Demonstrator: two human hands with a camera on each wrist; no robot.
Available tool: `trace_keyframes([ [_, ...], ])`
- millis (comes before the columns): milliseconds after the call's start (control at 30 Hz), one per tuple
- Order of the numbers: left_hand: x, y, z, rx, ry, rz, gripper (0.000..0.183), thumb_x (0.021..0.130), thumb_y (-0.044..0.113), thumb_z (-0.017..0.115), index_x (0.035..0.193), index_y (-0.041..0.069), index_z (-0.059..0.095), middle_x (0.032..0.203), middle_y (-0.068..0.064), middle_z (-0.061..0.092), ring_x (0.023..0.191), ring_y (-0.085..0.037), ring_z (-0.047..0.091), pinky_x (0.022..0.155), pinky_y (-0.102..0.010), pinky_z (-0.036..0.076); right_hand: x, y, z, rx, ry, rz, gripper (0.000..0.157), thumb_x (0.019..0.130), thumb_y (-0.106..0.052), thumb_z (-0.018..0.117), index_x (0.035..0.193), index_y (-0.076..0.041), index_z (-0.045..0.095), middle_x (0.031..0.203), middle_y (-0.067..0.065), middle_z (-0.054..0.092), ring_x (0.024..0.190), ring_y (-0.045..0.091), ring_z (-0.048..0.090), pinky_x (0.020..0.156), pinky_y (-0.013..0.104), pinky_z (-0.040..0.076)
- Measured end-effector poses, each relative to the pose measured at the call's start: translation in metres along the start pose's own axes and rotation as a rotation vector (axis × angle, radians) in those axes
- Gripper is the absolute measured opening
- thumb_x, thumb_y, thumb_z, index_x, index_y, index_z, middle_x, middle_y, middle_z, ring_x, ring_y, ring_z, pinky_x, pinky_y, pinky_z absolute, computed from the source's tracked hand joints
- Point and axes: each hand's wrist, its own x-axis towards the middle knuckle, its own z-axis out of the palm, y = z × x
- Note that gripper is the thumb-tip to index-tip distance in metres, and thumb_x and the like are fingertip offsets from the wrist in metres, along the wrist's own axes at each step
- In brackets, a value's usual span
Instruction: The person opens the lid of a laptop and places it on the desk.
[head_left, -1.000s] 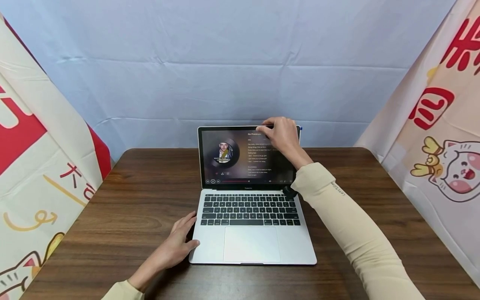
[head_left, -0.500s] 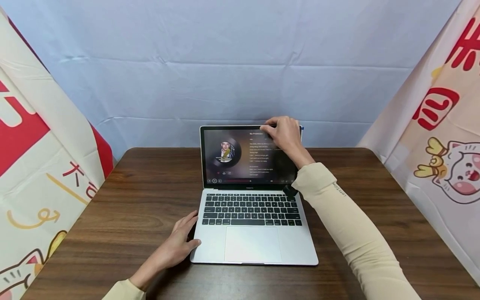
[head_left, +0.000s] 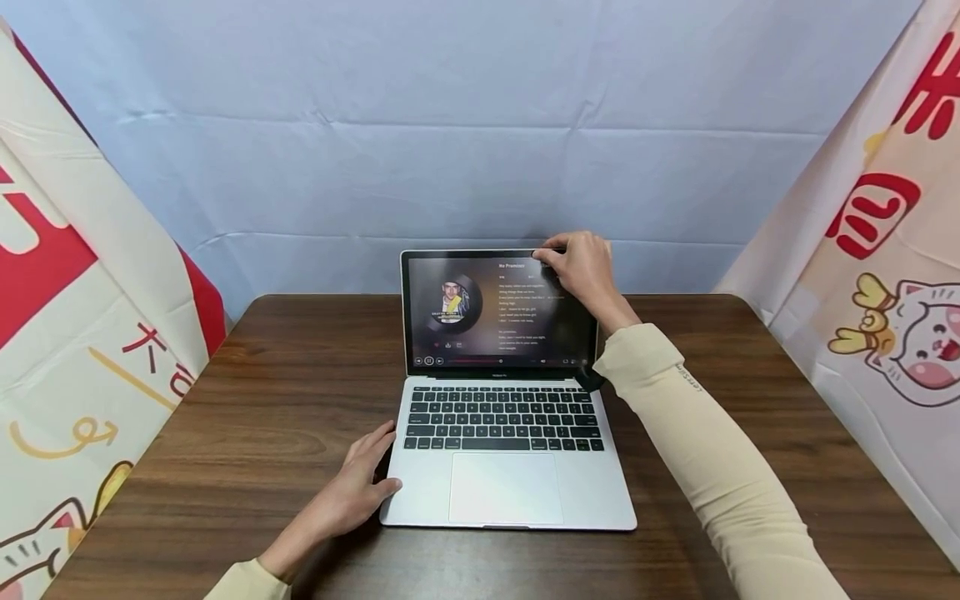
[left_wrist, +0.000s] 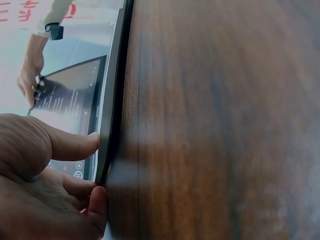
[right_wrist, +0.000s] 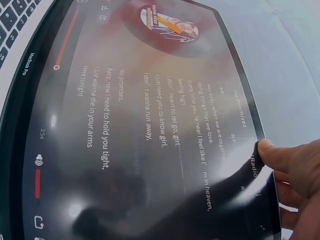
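A silver laptop [head_left: 506, 492] stands with its lid raised, its lit screen [head_left: 468, 321] showing a music player with song lyrics. At the lid's top edge, toward the right corner, my right hand [head_left: 585, 267] pinches it, thumb on the screen side and fingers behind, as the right wrist view confirms. My left hand [head_left: 356, 483] holds the left side of the base, its thumb [left_wrist: 75, 145] on the top surface near the front corner and its fingers along the side edge. The black keyboard [head_left: 502, 419] lies between the two hands.
The laptop rests on a dark wooden table [head_left: 300, 400]. Behind the table hangs a pale blue cloth [head_left: 450, 125]. Printed cloths with red characters and cartoon cats, one left [head_left: 97, 292] and one right [head_left: 885, 333], flank the sides.
My right hand has slid a little to the right along the top edge of the lid. My left hand keeps its hold on the base; the view has shifted slightly.
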Motion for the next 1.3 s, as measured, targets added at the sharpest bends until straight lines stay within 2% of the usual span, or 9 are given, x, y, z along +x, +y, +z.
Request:
trace_keyframes([
  [233,0.0,0.002,-0.001,0.003,0.006,0.009,0.062,0.091,-0.003,0.071,0.146,-0.015,0.045,0.162,-0.025,0.033,0.149,-0.046,0.024,0.116,-0.063,0.026,0.003,0.011,-0.003,0.028,-0.004,0.044,0.023,0.094,-0.024,0.078,0.105,-0.003,0.082,0.108,0.013,0.077,0.1,0.036,0.069,0.099,0.054,0.044],
  [500,0.0,0.0,-0.001,-0.002,0.008,0.014,0.062,0.091,-0.003,0.071,0.147,-0.014,0.045,0.162,-0.025,0.033,0.149,-0.046,0.024,0.116,-0.063,0.026,0.001,0.027,-0.008,0.077,-0.004,0.084,0.023,0.095,-0.02,0.076,0.106,0.0,0.081,0.106,0.017,0.077,0.087,0.036,0.07,0.075,0.046,0.05],
  [600,0.001,-0.001,0.0,-0.002,0.009,0.017,0.062,0.091,-0.003,0.071,0.146,-0.014,0.045,0.162,-0.025,0.033,0.149,-0.046,0.024,0.116,-0.063,0.025,0.0,0.035,-0.009,0.088,0.002,0.104,0.023,0.096,-0.02,0.076,0.107,0.0,0.081,0.105,0.017,0.077,0.088,0.034,0.071,0.072,0.042,0.051],
  [833,0.001,-0.002,0.0,-0.001,0.012,0.016,0.062,0.09,-0.004,0.072,0.146,-0.014,0.046,0.161,-0.025,0.034,0.149,-0.046,0.025,0.115,-0.063,0.026,-0.003,0.048,-0.014,0.098,0.027,0.159,0.025,0.095,-0.02,0.077,0.11,0.0,0.08,0.106,0.018,0.077,0.093,0.035,0.071,0.075,0.046,0.053],
  [1300,0.001,-0.002,0.0,-0.01,0.005,0.004,0.062,0.091,-0.004,0.071,0.146,-0.014,0.046,0.162,-0.025,0.033,0.149,-0.046,0.023,0.116,-0.063,0.024,-0.002,0.05,-0.011,0.106,0.055,0.178,0.025,0.094,-0.017,0.078,0.11,0.002,0.079,0.106,0.021,0.076,0.096,0.037,0.07,0.08,0.049,0.055],
])
